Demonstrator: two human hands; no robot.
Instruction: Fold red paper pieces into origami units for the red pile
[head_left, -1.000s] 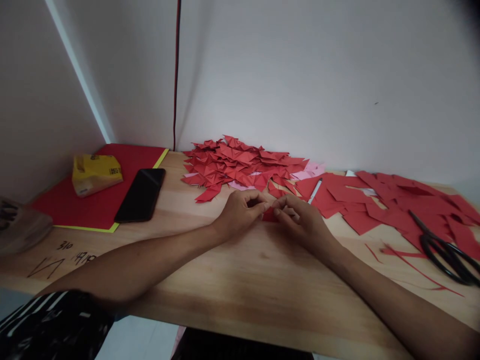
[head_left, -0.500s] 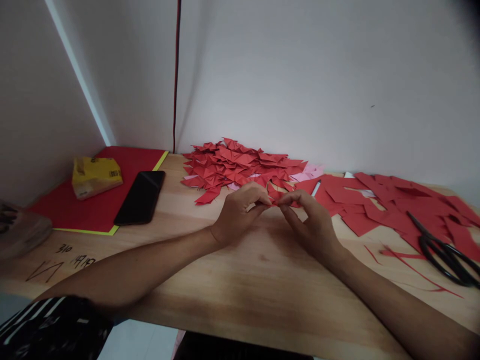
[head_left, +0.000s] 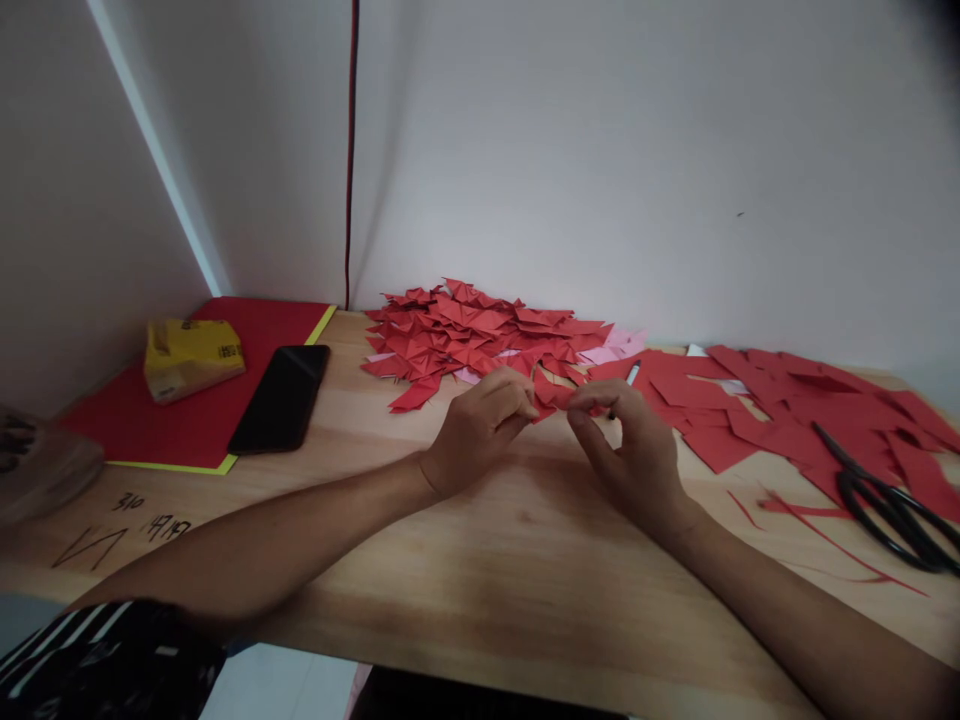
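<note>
Between my hands, just in front of the heap, is a small piece of folded red paper (head_left: 553,398), mostly hidden by fingers. My left hand (head_left: 487,420) is closed in a pinch on its left side. My right hand (head_left: 630,440) pinches at its right side, thumb and forefinger brought together. Behind them rises a heap of folded red paper pieces (head_left: 472,325), with some pink paper (head_left: 616,346) showing at its edge. Flat red paper pieces (head_left: 720,410) lie spread to the right of my right hand.
Black-handled scissors (head_left: 896,510) and thin red paper strips (head_left: 832,545) lie at the right. A black phone (head_left: 281,398) rests partly on red sheets (head_left: 180,430), near a yellow packet (head_left: 195,355). A white pen (head_left: 634,374) lies behind my right hand. A wall (head_left: 600,150) closes the back.
My right hand has shifted slightly right, widening the gap between the fingertips. More of the red paper shows between them. My left hand has barely moved.
</note>
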